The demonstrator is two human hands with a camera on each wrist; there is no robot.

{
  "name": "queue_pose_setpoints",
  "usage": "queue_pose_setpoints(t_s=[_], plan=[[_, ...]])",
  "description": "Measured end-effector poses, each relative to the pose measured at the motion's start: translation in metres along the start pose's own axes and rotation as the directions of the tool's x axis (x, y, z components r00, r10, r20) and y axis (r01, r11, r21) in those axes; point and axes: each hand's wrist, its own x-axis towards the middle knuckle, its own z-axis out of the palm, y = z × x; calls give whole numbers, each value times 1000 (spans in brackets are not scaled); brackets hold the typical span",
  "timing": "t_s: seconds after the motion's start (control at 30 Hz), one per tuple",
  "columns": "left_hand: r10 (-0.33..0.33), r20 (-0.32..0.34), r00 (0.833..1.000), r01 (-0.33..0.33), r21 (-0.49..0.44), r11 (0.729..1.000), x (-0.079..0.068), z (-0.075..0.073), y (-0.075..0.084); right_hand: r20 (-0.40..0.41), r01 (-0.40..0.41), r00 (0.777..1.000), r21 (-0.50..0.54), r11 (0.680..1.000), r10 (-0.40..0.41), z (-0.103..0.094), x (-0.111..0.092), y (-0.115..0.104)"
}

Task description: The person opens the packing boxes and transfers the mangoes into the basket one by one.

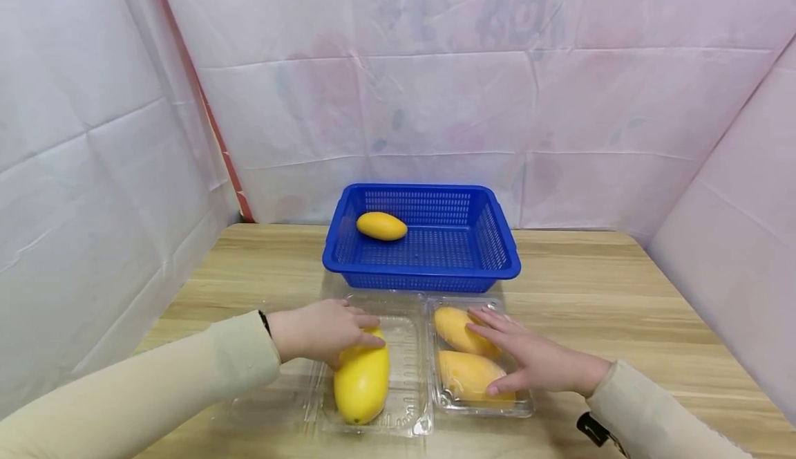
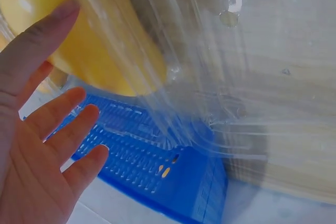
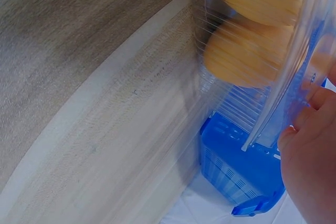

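A yellow mango (image 1: pixel 361 386) lies lengthwise in the left half of a clear plastic box (image 1: pixel 407 376). My left hand (image 1: pixel 326 331) is over its far end, fingers reaching across the top. In the left wrist view the thumb (image 2: pixel 39 38) overlaps the mango and the other fingers are spread, nearly straight. To the right stands a second clear box (image 1: pixel 450 407) with two mangoes, a far one (image 1: pixel 460 328) and a near one (image 1: pixel 469 375). My right hand (image 1: pixel 535 352) lies across its right side, fingers extended over both mangoes.
A blue perforated basket (image 1: pixel 423 271) stands behind the boxes, with one mango (image 1: pixel 382 226) at its left. Clear plastic (image 1: pixel 267 397) spreads on the wooden table (image 1: pixel 597 293) left of the middle box. Pale cloth walls (image 1: pixel 435 106) enclose the back and sides.
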Motion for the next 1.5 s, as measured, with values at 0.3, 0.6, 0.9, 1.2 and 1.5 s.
queue_pose_setpoints(t_s=[0.3, 0.6, 0.9, 1.2, 1.5], plan=[[9, -8, 1000, -10, -52, 999, 3, 5, -1, 25, -38, 999, 26, 999, 38, -1, 1, -2], [-7, 2, 1000, 7, -120, 993, 10, 7, 2, 12, -30, 999, 20, 999, 30, 0, 0, -4], [46, -26, 999, -48, -96, 994, 15, 14, 3, 29, -50, 998, 41, 998, 49, 0, 1, -3], [87, -40, 995, -94, -207, 974, 22, 16, 2, 17, -35, 999, 59, 998, 34, -1, -1, -3], [104, -36, 994, -110, -241, 964, 23, 16, 1, 20, -46, 999, 51, 998, 45, -1, -1, -4]])
